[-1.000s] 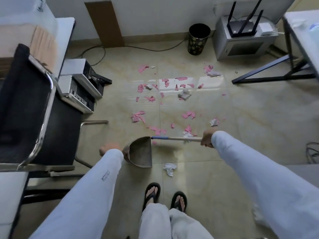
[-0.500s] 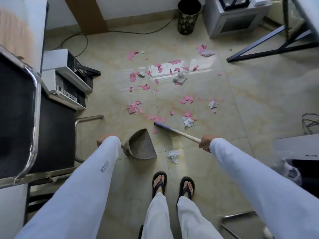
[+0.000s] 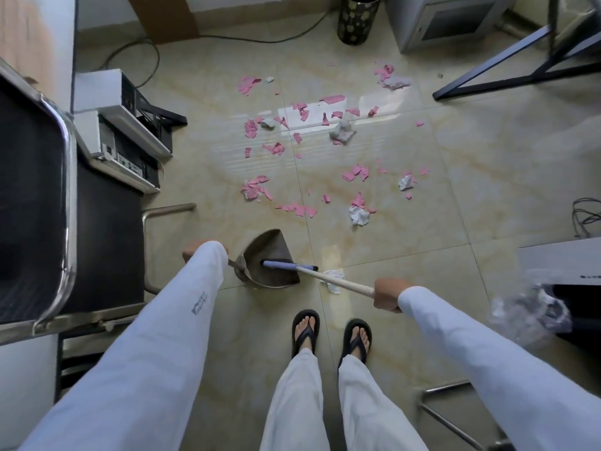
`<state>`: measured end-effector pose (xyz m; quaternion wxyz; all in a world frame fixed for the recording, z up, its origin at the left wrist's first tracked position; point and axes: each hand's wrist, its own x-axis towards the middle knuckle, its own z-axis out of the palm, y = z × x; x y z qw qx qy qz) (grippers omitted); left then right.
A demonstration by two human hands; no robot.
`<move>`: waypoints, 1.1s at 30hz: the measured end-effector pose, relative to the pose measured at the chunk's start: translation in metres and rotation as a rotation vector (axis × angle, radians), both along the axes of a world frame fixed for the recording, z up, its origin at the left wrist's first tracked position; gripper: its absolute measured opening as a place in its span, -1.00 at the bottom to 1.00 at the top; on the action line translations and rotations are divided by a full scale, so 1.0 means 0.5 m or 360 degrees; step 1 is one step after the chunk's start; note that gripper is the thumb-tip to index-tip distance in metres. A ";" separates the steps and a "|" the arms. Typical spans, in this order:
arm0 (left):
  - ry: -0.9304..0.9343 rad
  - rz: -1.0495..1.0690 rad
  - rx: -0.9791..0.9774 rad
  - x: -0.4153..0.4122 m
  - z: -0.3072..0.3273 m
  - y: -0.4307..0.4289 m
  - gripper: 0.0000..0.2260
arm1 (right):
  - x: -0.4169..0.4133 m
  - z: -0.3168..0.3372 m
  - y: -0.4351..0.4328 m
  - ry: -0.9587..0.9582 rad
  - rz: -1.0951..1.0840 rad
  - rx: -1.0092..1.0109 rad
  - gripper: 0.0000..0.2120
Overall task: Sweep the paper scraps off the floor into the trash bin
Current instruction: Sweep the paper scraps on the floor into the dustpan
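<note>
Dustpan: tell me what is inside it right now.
Inside the dustpan sits the blue broom head, reaching in from the right hand. No paper scraps show on the visible part of the pan; what lies under the broom head is covered.

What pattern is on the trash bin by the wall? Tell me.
The trash bin is black with pale, gold-looking spots; the head view, the only one, shows it.

Pink paper scraps and a few crumpled white wads lie scattered across the tiled floor at the frame's centre. My broom slants from right of centre down into the grey dustpan just below them. The dark, gold-spotted trash bin stands upright at top centre.
</note>
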<state>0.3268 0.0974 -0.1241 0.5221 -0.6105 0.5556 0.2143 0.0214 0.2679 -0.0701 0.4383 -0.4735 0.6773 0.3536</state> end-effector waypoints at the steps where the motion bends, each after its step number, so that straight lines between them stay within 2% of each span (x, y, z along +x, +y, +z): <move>1: -0.0023 -0.0006 -0.0003 -0.004 0.000 0.002 -0.83 | -0.006 0.005 -0.002 -0.0002 0.0012 -0.0019 -0.78; 5: -0.0036 -0.0141 0.0036 0.011 -0.007 0.015 -0.87 | -0.038 0.028 0.001 -0.0038 -0.0057 -0.0052 -0.88; 6: -0.0005 -0.0153 0.0041 0.025 -0.003 0.020 -0.92 | -0.045 0.033 0.011 -0.0035 -0.0092 -0.0053 -0.83; 8: 0.0030 -0.0183 0.0012 0.053 -0.007 0.016 -0.89 | -0.061 0.039 0.037 -0.0022 -0.0164 -0.0069 -0.74; 11: -0.0038 -0.0262 0.0146 0.090 -0.031 0.013 -0.91 | -0.087 0.041 0.079 0.0002 -0.0321 -0.0098 -0.73; 13: -0.0044 -0.0316 0.0204 0.092 -0.028 0.024 -0.86 | -0.100 0.044 0.099 -0.0005 -0.0459 -0.0083 -0.72; 16: -0.0056 -0.0422 0.0238 0.064 -0.002 0.036 -0.80 | -0.116 0.040 0.111 -0.0080 -0.0740 -0.0051 -0.74; 20: 0.0032 -0.0519 0.0068 0.028 -0.044 0.024 -0.69 | -0.122 0.010 0.117 -0.0082 -0.1065 0.0009 -0.77; 23: 0.0053 -0.0476 0.0106 -0.008 -0.066 0.037 -0.80 | -0.103 -0.016 0.134 -0.0172 -0.1476 0.0197 -0.74; 25: 0.0082 -0.0380 0.0154 -0.045 -0.035 0.062 -0.92 | -0.079 -0.029 0.148 -0.0327 -0.1782 0.0337 -0.72; 28: 0.0129 -0.0329 0.0208 -0.078 -0.015 0.079 -0.86 | -0.048 -0.053 0.163 -0.0523 -0.2132 0.0437 -0.72; 30: 0.0137 -0.0323 0.0156 -0.079 -0.006 0.073 -0.93 | -0.037 -0.065 0.161 -0.0562 -0.2158 0.0400 -0.71; 33: 0.0136 -0.0231 0.0048 -0.047 0.006 0.049 -0.95 | -0.048 -0.073 0.146 -0.0517 -0.1952 0.0259 -0.69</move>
